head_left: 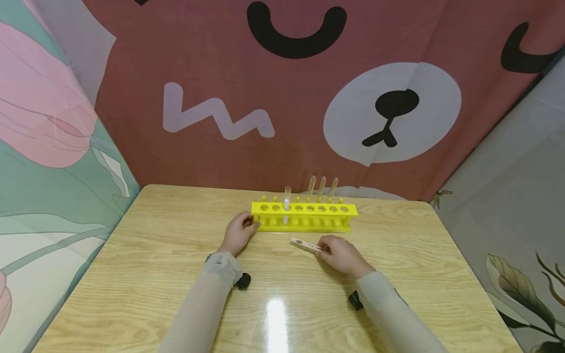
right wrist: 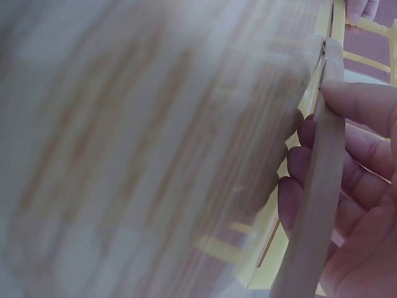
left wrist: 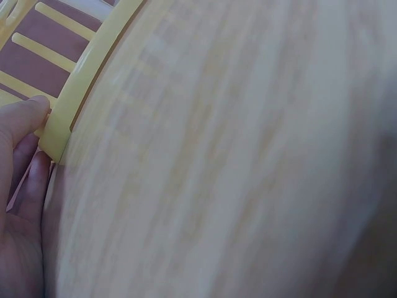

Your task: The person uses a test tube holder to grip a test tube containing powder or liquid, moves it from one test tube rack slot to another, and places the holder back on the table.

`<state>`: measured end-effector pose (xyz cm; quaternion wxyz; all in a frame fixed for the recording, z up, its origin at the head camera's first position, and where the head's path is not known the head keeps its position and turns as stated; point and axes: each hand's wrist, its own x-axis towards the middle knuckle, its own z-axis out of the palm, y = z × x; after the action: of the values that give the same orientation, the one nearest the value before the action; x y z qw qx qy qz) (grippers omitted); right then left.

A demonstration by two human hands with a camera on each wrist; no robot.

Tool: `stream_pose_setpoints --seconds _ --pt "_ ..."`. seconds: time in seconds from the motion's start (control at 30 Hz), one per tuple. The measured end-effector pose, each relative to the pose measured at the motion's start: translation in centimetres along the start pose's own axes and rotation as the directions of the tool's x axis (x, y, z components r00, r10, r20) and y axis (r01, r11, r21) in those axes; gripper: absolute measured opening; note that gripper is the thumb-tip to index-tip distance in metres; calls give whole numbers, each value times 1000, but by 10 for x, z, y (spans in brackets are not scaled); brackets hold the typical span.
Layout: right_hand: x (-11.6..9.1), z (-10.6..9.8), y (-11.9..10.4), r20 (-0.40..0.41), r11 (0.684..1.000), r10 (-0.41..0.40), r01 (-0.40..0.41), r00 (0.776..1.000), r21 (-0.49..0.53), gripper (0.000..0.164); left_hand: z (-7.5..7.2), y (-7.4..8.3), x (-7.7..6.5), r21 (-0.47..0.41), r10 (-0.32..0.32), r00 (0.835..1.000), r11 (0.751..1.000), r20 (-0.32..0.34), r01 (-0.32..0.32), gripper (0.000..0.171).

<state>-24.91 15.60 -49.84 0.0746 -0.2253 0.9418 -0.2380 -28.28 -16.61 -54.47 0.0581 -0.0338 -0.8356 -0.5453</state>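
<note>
A yellow test tube rack stands toward the back of the table. One upright test tube with white contents sits in one of its holes. My left hand grips the rack's left end; in the left wrist view the thumb and fingers pinch its edge. In front of the rack, my right hand holds a wooden test tube clamp, its free end pointing left. The right wrist view shows the clamp lying between thumb and curled fingers.
Three glass tubes stand upside down at the rack's back right, near its pegs. The wooden table ends shortly behind the rack, where a printed cloth hangs. A dark wrist camera sits below the left sleeve.
</note>
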Motion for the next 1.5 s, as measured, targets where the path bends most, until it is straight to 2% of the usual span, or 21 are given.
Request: stream_pose_setpoints --seconds 0.53,1.1,1.5 --pt "0 -1 8 -6 994 -84 84 996 74 6 0 0 0 -4 -14 1000 1000 4 14 20" --pt "1 0 9 13 993 -42 40 999 110 9 1 -1 1 10 -1 1000 1000 -7 1 20" --pt "3 -1 8 39 992 -79 75 996 97 13 0 -1 0 7 -9 1000 1000 -8 10 18"
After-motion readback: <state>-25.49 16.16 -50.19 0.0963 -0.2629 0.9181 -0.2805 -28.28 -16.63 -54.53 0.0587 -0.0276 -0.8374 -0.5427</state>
